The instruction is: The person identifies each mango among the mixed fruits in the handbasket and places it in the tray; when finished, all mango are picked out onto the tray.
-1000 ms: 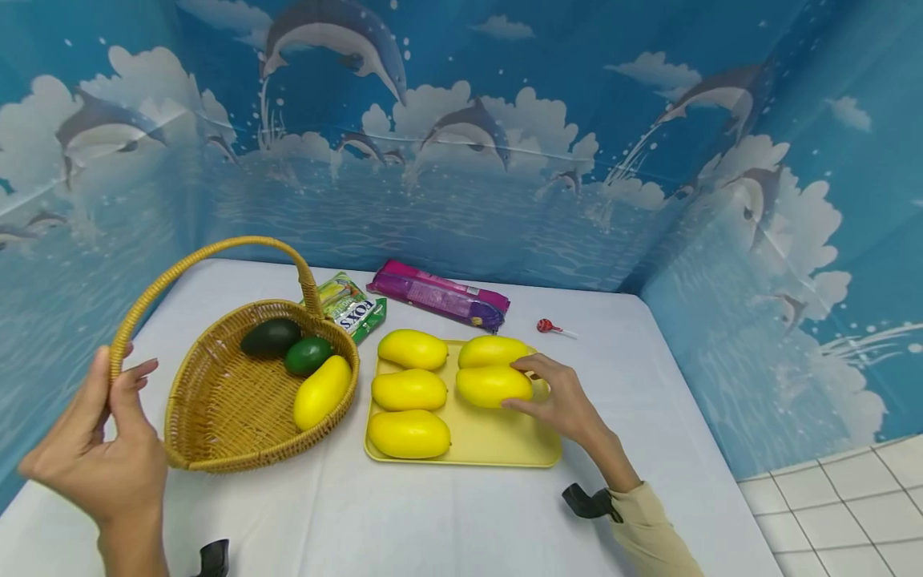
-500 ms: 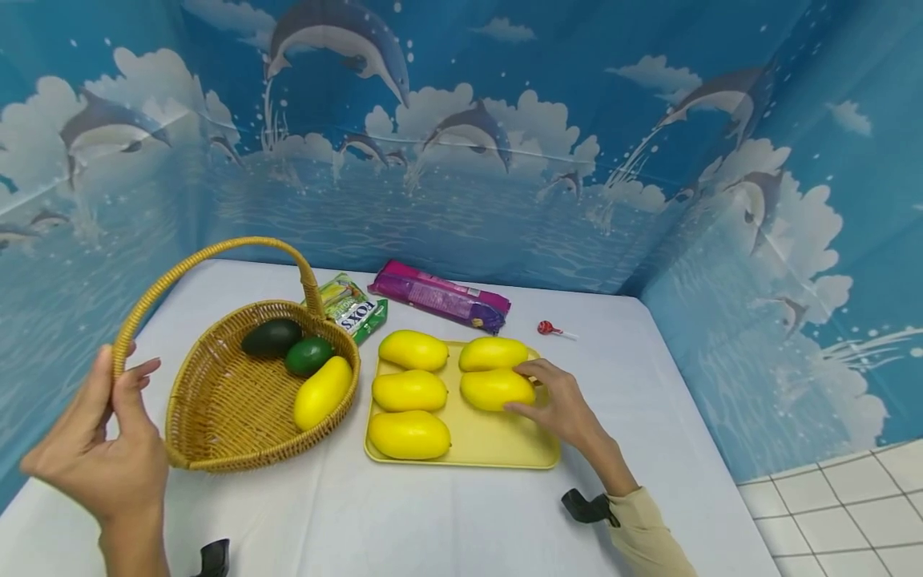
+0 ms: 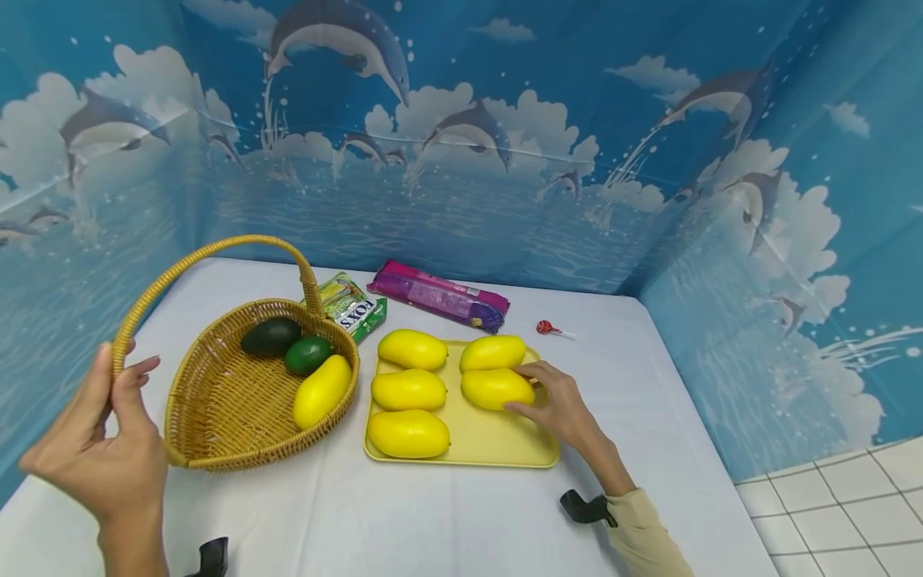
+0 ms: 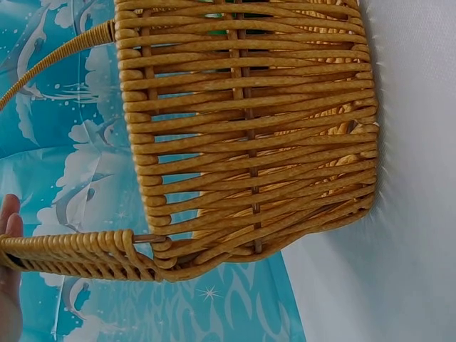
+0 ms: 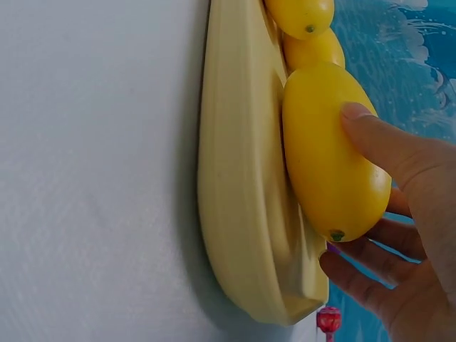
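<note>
My left hand (image 3: 108, 449) grips the wound handle of a wicker basket (image 3: 216, 449) at the left of the table. Two dark green avocados (image 3: 271, 337) and a yellow mango (image 3: 322, 393) lie inside the basket. In the left wrist view the basket's woven side (image 4: 249, 128) fills most of the picture. My right hand (image 3: 566, 405) holds a mango (image 3: 496, 389) between thumb and fingers, on the right side of a pale yellow tray (image 3: 490, 449). Directly behind it on the tray is another mango (image 3: 493, 353), and several more mangoes (image 3: 409, 391) form a column on the left side.
A green FOX'S candy packet (image 3: 356, 311) lies behind the basket. Beside it is a long purple packet (image 3: 440, 296). A red lollipop (image 3: 546, 327) with a white stick lies at the back right. A dolphin-printed curtain (image 3: 447, 200) encloses the table's back and sides.
The mango in my right hand has shifted very slightly to the right within the tray, with the hand following. My left hand stays on the basket handle.
</note>
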A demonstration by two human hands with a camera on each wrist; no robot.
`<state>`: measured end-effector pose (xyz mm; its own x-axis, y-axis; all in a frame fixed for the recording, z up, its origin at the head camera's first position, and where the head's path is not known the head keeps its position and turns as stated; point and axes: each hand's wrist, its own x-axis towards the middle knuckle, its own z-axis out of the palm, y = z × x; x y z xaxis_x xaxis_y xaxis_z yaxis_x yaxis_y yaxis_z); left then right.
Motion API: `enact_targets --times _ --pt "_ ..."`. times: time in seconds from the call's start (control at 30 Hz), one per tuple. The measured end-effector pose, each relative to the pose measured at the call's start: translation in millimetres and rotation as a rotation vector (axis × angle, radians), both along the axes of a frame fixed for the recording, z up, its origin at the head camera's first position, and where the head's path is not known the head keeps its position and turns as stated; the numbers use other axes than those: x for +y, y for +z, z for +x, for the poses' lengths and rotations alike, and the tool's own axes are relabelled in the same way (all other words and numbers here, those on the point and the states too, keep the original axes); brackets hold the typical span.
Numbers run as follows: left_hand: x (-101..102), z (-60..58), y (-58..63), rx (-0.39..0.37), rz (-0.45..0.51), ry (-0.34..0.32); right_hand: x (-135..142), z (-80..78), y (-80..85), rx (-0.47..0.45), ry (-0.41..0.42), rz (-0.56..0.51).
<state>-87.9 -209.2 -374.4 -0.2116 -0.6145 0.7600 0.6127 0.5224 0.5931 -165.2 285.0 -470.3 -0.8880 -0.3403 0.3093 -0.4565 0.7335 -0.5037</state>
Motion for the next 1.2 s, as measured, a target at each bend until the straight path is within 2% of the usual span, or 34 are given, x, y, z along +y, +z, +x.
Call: enact_targets --times 0.17,0.63,0.9,1.07,1.2 --pt "0 0.2 0.1 -0.003 -0.006 0.003 0 -0.7 0.3 -0.022 0.007 -0.015" --pt "-2 1.3 -2.7 -0.008 -0.009 0.004 -1 1.4 -0.8 -0.005 0.008 -0.014" --pt "-4 2.0 -3.5 -0.025 -0.028 0.019 -1 3.2 2.8 -0.042 -0.005 0.003" --pt "-5 1.9 -4.4 -0.024 -0.029 0.019 0 4.7 15.2 -0.012 -0.014 0.03" --pt "-5 1.1 -4.5 -0.015 -0.023 0.007 -2 3.6 41.9 0.056 -0.001 0.036"
